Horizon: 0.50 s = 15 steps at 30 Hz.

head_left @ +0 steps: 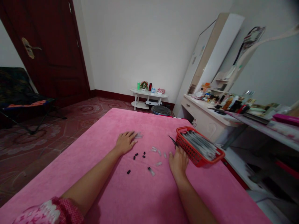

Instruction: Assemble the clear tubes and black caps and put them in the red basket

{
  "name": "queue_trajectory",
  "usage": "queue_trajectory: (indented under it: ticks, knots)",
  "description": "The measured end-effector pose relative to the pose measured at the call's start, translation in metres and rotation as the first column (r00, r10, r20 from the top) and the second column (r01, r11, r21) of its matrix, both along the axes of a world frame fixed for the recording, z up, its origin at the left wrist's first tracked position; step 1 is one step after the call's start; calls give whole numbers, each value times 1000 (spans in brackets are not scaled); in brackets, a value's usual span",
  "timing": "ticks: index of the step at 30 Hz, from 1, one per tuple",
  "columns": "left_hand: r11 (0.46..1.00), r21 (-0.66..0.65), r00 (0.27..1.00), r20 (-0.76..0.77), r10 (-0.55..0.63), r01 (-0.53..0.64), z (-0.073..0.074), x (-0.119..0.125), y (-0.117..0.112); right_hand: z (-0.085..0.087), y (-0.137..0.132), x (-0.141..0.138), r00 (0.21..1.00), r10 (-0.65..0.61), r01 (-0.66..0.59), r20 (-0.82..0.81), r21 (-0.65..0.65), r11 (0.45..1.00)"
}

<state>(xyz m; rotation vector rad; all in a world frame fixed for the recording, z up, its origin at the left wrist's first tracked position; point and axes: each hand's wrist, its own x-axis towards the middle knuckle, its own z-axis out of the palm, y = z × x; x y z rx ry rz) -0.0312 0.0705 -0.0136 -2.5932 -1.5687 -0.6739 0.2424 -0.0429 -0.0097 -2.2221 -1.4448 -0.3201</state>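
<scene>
here, five black caps (144, 156), one basket (191, 153) (red)

Dim, diffuse light, soft shadow low on the pink cloth (130, 199), blurry right side, wide-angle edge stretch.

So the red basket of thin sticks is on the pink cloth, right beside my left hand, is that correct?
Not quite: the head view shows the red basket of thin sticks beside your right hand, on the pink cloth.
</scene>
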Motion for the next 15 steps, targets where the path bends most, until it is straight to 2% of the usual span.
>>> queue_trajectory:
  ticks: [3, 9, 15]
  knots:
    - [999, 16, 997, 59, -49, 49, 1, -3, -10, 1, 0, 1, 999, -22, 21, -35, -9, 1000]
    - [994, 54, 977, 187, -105, 96, 3, -8, -23, 1, 0, 9, 997, 40, -33, -66, 104, 994]
    - [994, 61, 969, 221, -106, 95, 1, -9, -24, 1, 7, 5, 1000, 7, -7, 5, -33, 999]
